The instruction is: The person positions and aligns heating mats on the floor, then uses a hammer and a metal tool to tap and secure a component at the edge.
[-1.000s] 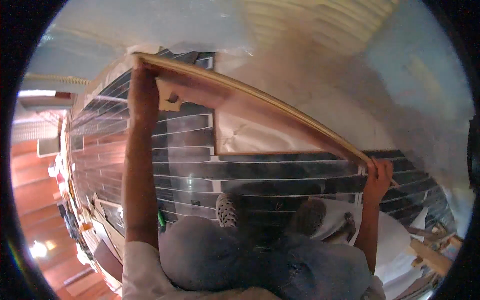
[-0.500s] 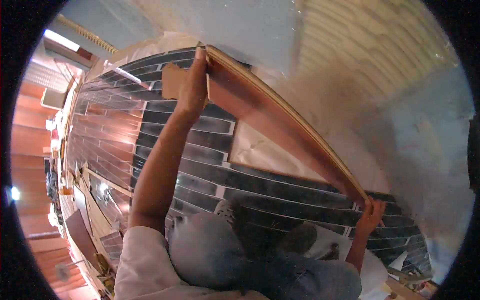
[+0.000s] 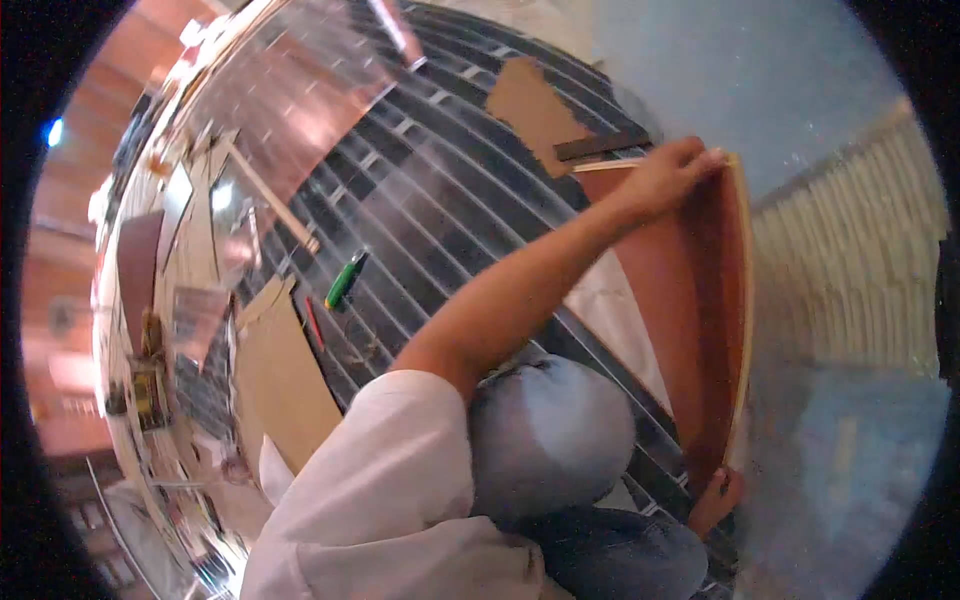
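My left hand [image 3: 668,180] grips the board's [image 3: 690,300] far end, right hand [image 3: 716,502] the near: dark strips [image 3: 430,215] down, pale patch [image 3: 616,312] uncovered.

Reddish-brown board [image 3: 690,300] gripped at both ends

The far end of the board is grasped by the left hand [image 3: 672,178], the near end by the right hand [image 3: 718,498], of which only part is seen. The pale long edge is turned toward a bluish surface [image 3: 760,90] marked by a yellowish ridged patch [image 3: 850,250]. Near the left hand, a torn cardboard piece [image 3: 530,105] and a dark strip [image 3: 600,146] are seen on dark, pale-lined flooring [image 3: 430,215]. Farther left, a green-handled tool [image 3: 345,280], a thin red stick [image 3: 314,322] and a tan sheet [image 3: 280,365] can be seen.
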Motion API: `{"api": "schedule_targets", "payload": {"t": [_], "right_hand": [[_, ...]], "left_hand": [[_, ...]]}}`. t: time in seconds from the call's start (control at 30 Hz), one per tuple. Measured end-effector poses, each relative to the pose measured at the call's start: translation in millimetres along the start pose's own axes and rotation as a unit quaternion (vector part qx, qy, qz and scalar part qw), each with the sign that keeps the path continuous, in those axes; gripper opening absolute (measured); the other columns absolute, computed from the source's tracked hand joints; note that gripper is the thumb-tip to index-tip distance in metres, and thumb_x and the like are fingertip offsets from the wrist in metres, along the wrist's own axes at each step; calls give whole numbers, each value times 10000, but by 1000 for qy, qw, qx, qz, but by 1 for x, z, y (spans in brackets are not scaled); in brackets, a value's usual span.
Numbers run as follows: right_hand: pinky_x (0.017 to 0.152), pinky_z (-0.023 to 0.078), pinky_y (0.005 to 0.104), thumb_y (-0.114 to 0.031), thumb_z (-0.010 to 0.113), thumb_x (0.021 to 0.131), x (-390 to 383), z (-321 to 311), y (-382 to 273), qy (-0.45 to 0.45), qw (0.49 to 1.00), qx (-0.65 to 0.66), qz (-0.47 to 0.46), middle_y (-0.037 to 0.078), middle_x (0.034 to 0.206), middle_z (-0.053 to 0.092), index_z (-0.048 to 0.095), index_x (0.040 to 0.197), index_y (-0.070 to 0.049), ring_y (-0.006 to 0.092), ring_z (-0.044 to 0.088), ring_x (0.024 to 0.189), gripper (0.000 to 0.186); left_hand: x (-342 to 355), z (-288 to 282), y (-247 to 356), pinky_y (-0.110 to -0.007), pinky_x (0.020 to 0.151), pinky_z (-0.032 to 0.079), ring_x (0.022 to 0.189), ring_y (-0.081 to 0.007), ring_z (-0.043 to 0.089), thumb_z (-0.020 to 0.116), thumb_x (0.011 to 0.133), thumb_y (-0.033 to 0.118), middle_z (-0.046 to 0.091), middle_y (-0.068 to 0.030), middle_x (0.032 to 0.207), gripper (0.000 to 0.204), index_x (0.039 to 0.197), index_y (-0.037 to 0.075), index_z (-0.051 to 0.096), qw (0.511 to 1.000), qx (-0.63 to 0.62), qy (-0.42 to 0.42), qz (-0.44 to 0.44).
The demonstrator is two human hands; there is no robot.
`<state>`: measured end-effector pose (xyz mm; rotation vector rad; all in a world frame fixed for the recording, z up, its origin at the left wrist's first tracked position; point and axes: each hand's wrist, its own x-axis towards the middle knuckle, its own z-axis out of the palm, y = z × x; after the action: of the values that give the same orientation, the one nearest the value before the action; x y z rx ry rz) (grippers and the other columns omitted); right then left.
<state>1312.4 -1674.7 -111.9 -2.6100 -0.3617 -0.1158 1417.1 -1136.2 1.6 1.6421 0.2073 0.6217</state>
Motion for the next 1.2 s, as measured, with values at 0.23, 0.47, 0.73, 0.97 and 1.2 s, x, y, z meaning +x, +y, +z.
{"api": "schedule_targets", "payload": {"t": [0.23,0.47,0.73,0.97,1.2], "right_hand": [[913,456,336,-255,652,928,73,-11,-165,-183,951,222,113,146,1192,611,565,1206,-11,242,575,1034,380],[757,509,363,-314,729,864,146,9,-203,-224,973,-15,-50,188,906,693,644,1065,46,254,659,818,421],[761,518,385,-332,758,833,155,22,-179,-228,971,-65,-1,206,904,697,658,1025,64,302,671,816,452],[619,493,399,-354,788,822,141,19,-206,-185,979,62,-54,145,762,673,655,905,66,236,617,668,448],[677,512,384,-343,797,809,150,24,-181,-231,971,-19,52,157,841,691,658,945,64,219,636,739,451]], "left_hand": [[-17,-15,2,-437,725,465,811,-383,606,577,939,463,619,-263,844,508,875,-38,635,999,49,22,10],[-61,-50,-8,-429,1014,426,1171,-385,555,583,956,388,589,-218,1268,490,1229,-20,583,973,195,66,103],[-299,-178,-99,-382,784,509,887,-294,667,573,980,337,695,-165,991,379,1168,13,634,939,227,-25,-256],[-399,-232,-122,-330,777,512,882,-217,688,571,989,301,713,-126,964,340,1139,6,646,902,167,116,-382],[-379,-237,-133,-329,760,509,849,-198,677,567,994,312,709,-110,951,359,1122,-15,641,909,120,79,-391]]}}
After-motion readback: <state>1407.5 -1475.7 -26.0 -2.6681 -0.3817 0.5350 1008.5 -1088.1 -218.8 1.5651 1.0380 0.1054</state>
